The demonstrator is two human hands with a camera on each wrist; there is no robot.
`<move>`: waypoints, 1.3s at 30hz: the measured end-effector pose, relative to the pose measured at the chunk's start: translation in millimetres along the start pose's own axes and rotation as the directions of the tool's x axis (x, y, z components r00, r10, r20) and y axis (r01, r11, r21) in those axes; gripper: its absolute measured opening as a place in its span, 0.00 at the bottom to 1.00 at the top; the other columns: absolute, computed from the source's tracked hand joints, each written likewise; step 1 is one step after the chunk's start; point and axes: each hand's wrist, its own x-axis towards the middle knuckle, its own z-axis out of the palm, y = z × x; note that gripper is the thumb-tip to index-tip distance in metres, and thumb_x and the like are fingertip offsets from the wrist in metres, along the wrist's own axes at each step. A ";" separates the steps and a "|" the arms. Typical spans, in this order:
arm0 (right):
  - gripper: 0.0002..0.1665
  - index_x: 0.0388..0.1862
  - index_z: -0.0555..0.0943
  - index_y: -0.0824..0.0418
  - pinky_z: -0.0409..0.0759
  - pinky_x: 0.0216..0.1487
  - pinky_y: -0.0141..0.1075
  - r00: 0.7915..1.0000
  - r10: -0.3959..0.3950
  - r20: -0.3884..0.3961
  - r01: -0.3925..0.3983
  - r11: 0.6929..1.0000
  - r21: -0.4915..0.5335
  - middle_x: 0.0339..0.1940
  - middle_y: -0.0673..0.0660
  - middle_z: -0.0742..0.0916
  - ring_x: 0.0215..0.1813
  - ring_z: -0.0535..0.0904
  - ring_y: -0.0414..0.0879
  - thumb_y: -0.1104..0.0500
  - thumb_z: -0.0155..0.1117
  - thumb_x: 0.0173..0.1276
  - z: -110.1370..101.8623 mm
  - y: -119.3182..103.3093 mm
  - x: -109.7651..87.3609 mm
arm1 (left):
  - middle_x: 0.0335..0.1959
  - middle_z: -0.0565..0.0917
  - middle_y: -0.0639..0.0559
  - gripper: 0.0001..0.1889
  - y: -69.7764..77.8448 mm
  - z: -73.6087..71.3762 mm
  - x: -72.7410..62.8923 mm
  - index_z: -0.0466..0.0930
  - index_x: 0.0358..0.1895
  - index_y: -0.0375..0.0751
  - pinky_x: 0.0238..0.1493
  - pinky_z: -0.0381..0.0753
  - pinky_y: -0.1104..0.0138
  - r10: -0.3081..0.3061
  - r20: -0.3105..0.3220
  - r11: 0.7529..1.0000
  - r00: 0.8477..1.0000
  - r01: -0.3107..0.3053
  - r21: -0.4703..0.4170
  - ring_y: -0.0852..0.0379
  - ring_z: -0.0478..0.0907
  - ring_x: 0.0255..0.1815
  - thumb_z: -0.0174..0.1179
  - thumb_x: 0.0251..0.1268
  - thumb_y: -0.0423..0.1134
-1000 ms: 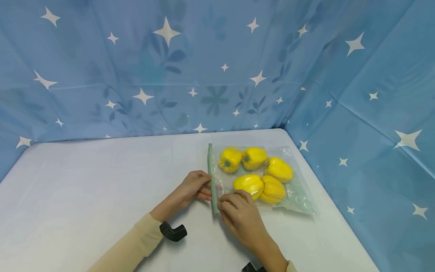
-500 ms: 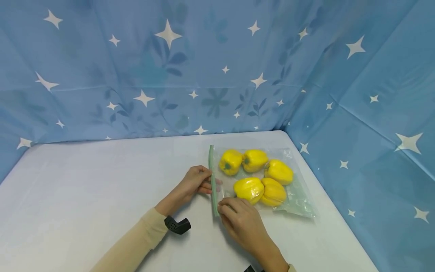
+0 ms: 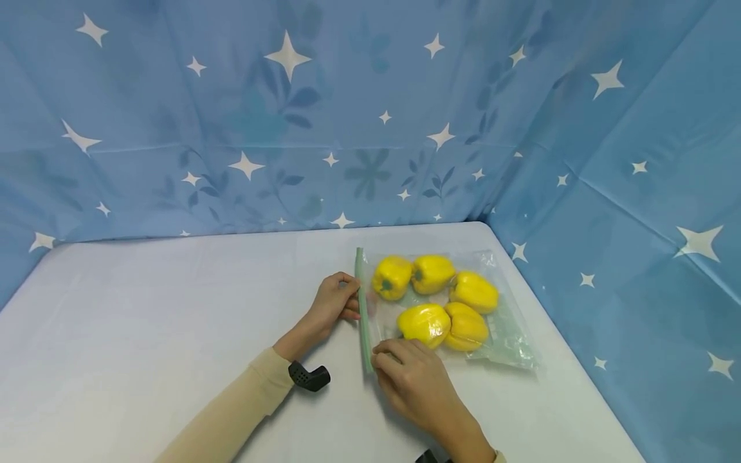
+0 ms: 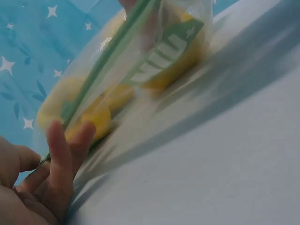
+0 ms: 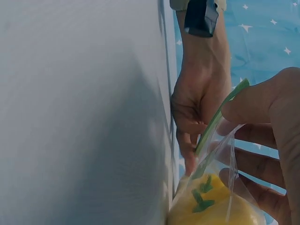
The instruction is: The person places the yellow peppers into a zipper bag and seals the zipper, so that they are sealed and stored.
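A clear zip bag (image 3: pixel 509 344) with a green zip strip (image 3: pixel 364 328) lies on its side, its mouth facing left. Several yellow bell peppers (image 3: pixel 424 325) are inside it. My left hand (image 3: pixel 329 305) pinches the strip around its upper middle between thumb and index finger; the left wrist view shows its other fingers (image 4: pixel 60 154) extended below the strip. At the strip's near end, my right hand (image 3: pixel 413 386) pinches the corner. In the right wrist view, its thumb (image 5: pixel 248 105) presses on the green edge, with the other fingers behind the clear film.
The bag rests on a white-covered table (image 3: pixel 145 334), near its right edge. A blue curtain (image 3: pixel 231 116) with white stars stands behind and along the right side. A black wrist device (image 3: pixel 309 376) sits at the left cuff.
My left hand has slid along the green strip toward its far end. The right hand keeps its pinch at the near corner, and the peppers stay in place.
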 end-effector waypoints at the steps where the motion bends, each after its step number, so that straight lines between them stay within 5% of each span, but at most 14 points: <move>1: 0.11 0.35 0.86 0.52 0.84 0.46 0.35 1.000 -0.005 -0.001 0.005 1.000 -0.004 0.42 0.47 0.89 0.42 0.87 0.43 0.64 0.79 0.57 -0.4 0.4 0.6 | 0.28 0.83 0.47 0.14 0.7 1.1 2.1 0.74 0.54 0.29 0.22 0.86 0.69 0.009 -0.011 1.000 1.000 -0.009 0.011 0.62 0.83 0.18 0.53 0.83 0.40; 16: 0.11 0.35 0.86 0.52 0.84 0.45 0.35 1.000 0.002 -0.001 -0.002 1.000 -0.008 0.40 0.46 0.89 0.41 0.87 0.41 0.64 0.79 0.56 0.6 -1.8 0.0 | 0.39 0.91 0.34 0.13 8.8 0.9 23.3 0.76 0.53 0.32 0.17 0.82 0.68 0.114 -0.074 0.988 0.991 -0.105 0.117 0.58 0.85 0.18 0.52 0.83 0.41; 29: 0.09 0.32 0.84 0.49 0.82 0.47 0.34 0.998 -0.027 0.056 0.028 0.999 -0.020 0.37 0.43 0.86 0.40 0.83 0.40 0.61 0.74 0.55 -2.5 -4.4 1.2 | 0.38 0.92 0.39 0.13 2.8 -16.8 37.9 0.76 0.52 0.35 0.17 0.83 0.63 0.339 -0.149 0.904 0.929 -0.277 0.327 0.59 0.79 0.13 0.53 0.84 0.43; 39: 0.10 0.33 0.83 0.49 0.80 0.45 0.33 0.996 -0.043 0.080 0.048 0.997 -0.054 0.37 0.43 0.85 0.40 0.81 0.40 0.61 0.75 0.54 -0.5 -7.6 0.9 | 0.32 0.90 0.42 0.14 0.0 -19.7 44.2 0.77 0.51 0.37 0.16 0.82 0.62 0.341 -0.139 0.890 0.930 -0.272 0.366 0.59 0.76 0.08 0.52 0.84 0.45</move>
